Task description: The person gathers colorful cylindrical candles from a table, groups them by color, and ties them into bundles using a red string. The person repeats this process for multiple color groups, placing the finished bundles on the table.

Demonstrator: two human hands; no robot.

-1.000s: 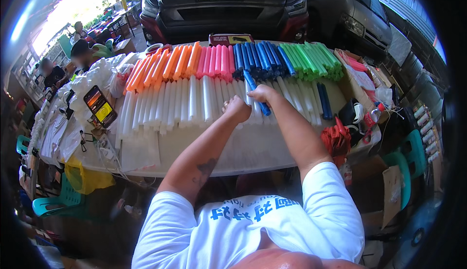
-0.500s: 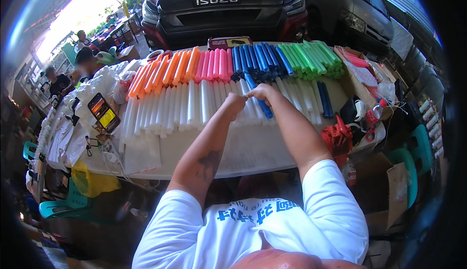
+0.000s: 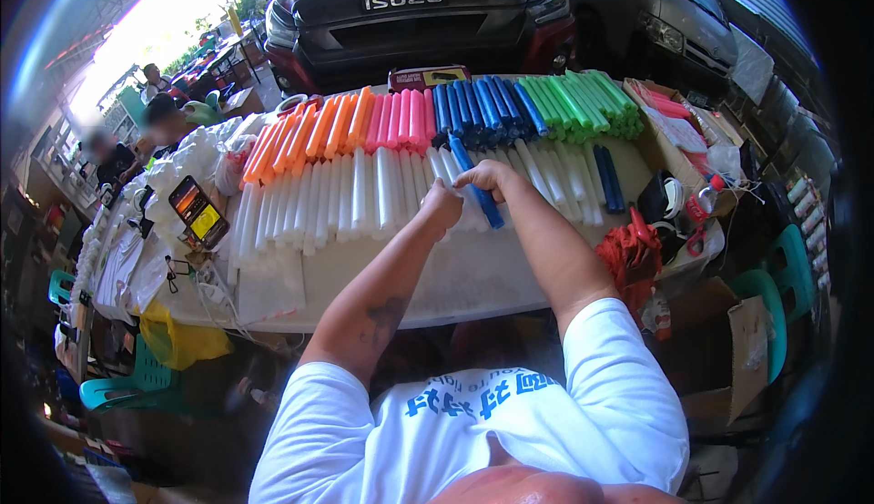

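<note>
A long blue stick (image 3: 490, 212), candle-like and smooth, lies slanted across the row of white sticks (image 3: 362, 193) in front of me. Over its middle my right hand (image 3: 489, 177) is closed, fingertips pinched and hiding part of the stick. Just left of it my left hand (image 3: 442, 207) is also closed, thumb against the curled fingers, a small gap from the right. Whatever thin or small thing either hand pinches is too small to make out. Behind lie bundles of orange sticks (image 3: 339, 125), pink sticks (image 3: 401, 119), blue sticks (image 3: 481, 109) and green sticks (image 3: 583, 106).
Two darker blue sticks (image 3: 608, 180) lie at the right, near a red plastic bag (image 3: 630, 254) and a bottle (image 3: 706, 196). A phone (image 3: 198, 213) stands at the left beside white bags. Parked vehicles (image 3: 414, 26) are beyond the table (image 3: 410, 290); people sit far left.
My hands have drawn slightly apart, the left one moving a little down and toward me. The blue stick has shifted slightly left and nearer me.
</note>
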